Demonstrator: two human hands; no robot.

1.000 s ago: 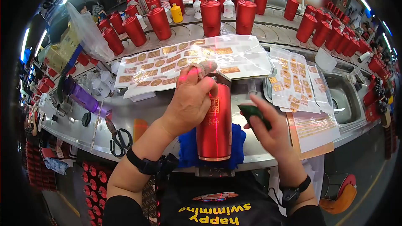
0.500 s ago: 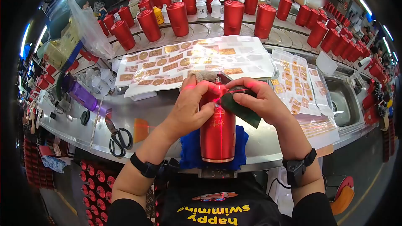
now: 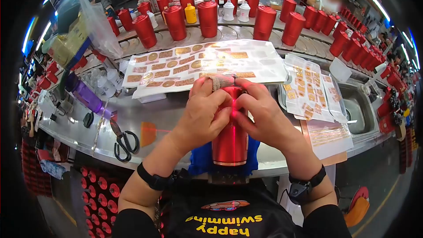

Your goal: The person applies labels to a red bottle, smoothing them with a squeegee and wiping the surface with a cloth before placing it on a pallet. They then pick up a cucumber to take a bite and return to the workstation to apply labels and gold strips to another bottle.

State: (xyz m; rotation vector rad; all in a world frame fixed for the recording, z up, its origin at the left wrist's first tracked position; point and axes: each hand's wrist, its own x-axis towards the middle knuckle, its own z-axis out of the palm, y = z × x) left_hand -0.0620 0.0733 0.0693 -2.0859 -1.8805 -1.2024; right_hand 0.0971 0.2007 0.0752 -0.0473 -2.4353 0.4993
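The green scraper has gone from view, and the left hand (image 3: 204, 112) and right hand (image 3: 268, 117) now meet over the red bottle (image 3: 229, 147) at frame centre, fingers pinched closed, on what I can't tell, suggesting close fingertip work.

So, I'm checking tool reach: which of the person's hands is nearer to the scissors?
Left. The left hand, at the upper left of the red bottle, is right of the scissors; the right hand is farther right, at the bottle's other side.
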